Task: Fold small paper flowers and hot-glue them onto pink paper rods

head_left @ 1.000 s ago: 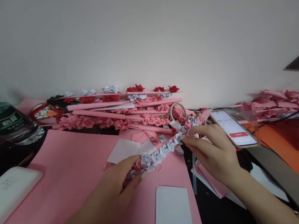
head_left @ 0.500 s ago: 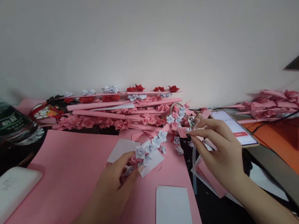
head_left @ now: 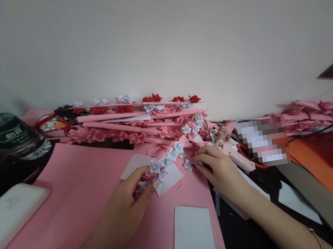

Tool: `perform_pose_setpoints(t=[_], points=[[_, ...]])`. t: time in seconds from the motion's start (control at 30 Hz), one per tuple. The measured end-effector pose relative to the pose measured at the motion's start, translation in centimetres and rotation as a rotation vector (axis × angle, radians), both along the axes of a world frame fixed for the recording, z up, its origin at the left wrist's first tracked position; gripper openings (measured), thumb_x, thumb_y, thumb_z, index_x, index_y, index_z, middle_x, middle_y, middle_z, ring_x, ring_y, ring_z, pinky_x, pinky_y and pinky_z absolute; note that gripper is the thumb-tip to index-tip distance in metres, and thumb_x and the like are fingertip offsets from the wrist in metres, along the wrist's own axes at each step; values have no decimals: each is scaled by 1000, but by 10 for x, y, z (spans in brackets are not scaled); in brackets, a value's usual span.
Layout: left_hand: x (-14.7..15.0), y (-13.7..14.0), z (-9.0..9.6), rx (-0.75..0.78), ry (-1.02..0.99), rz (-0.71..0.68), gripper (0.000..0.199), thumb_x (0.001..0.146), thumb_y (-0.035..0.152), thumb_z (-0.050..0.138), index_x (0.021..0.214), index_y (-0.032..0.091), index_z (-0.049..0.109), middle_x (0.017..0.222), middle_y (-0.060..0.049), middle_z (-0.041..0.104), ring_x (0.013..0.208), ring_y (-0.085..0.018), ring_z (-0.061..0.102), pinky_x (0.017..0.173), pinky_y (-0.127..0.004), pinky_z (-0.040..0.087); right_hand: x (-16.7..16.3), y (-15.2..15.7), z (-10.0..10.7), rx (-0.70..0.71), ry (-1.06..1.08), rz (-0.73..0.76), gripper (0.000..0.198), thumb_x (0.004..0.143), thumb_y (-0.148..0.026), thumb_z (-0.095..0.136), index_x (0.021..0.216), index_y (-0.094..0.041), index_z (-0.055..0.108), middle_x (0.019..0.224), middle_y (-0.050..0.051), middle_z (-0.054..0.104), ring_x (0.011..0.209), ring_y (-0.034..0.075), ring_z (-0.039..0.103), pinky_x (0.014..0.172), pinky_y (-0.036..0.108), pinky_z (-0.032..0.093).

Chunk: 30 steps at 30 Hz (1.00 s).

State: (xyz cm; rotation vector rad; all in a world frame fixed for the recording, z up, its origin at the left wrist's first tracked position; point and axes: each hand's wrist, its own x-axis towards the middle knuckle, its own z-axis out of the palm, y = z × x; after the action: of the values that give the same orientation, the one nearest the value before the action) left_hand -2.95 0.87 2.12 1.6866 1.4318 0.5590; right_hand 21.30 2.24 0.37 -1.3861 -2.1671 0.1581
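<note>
My left hand is closed around a cluster of small folded paper flowers, pale blue-white with some pink, that slants up to the right. Beneath it a white paper square lies on the large pink sheet. At the pink sheet's right edge, my right hand pinches a small white paper flower; its fingertips are partly hidden. Just behind that hand, a red flower shows. A pale pink glue gun lies to the right of my right hand.
Paper flower stems are piled along the wall. A water bottle and a white power bank stand and lie at left. A white card is in front. Orange paper and a black cable are at right.
My right hand has moved left and down from near the phone and closed on the small white flower, uncovering the glue gun. My left hand has stayed almost still with its cluster.
</note>
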Motion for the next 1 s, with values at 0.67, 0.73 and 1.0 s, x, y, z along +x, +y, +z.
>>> perform_pose_setpoints(t=[0.67, 0.73, 1.0], points=[[2, 0, -1, 49, -5, 11, 32, 85, 43, 39, 102, 22, 56, 67, 1, 56, 54, -14, 46, 47, -23, 32, 8, 4, 6, -65, -214, 95, 18, 86, -9, 51, 85, -17, 67, 85, 7, 63, 82, 19, 57, 72, 33, 47], [2, -1, -1, 49, 0, 15, 33, 85, 43, 40, 104, 22, 56, 63, 2, 53, 52, -13, 43, 47, -22, 32, 8, 4, 5, -54, -213, 101, 18, 85, -8, 51, 83, -17, 67, 84, 7, 63, 81, 19, 57, 72, 33, 47], [2, 1, 2, 25, 7, -26, 29, 86, 43, 40, 98, 22, 56, 66, 2, 53, 54, -13, 44, 49, -23, 32, 3, 1, 11, -113, -154, 54, 17, 79, -4, 57, 78, -18, 66, 80, 4, 63, 77, 17, 58, 69, 30, 47]])
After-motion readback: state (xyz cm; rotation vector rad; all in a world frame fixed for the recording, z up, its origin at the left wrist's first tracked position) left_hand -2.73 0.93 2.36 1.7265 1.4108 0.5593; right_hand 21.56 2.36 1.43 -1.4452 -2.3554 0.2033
